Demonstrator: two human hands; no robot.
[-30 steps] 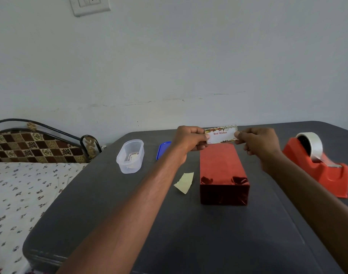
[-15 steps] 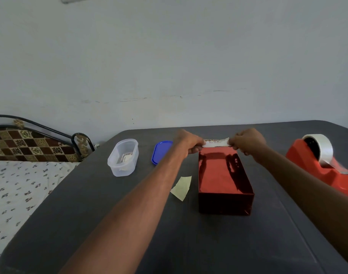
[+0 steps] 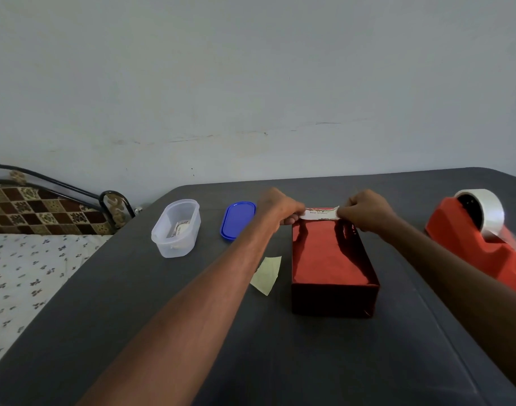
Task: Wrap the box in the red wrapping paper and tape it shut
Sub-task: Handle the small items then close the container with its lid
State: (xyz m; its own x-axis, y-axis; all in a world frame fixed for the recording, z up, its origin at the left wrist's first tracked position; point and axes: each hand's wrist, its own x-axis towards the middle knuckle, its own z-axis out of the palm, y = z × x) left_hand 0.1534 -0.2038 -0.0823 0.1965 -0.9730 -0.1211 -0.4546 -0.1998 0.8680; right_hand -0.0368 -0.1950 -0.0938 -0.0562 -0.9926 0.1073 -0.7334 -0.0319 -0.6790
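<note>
Box: the box (image 3: 330, 259) is all covered in shiny red paper. It lies on the dark table (image 3: 192, 332), about in the middle, its short end toward the near edge.
Label: a small white label (image 3: 319, 213) sits at the far end of the box top.
Left hand: the left hand (image 3: 277, 209) pinches the label's left end.
Right hand: the right hand (image 3: 365, 209) pinches its right end.
Tape: an orange tape holder (image 3: 467, 244) stands by the right edge.
Tub: a clear tub (image 3: 176, 228) and its blue lid (image 3: 237, 219) sit near the far left corner.
Scrap: a pale paper bit (image 3: 267, 275) lies just left of the box.
</note>
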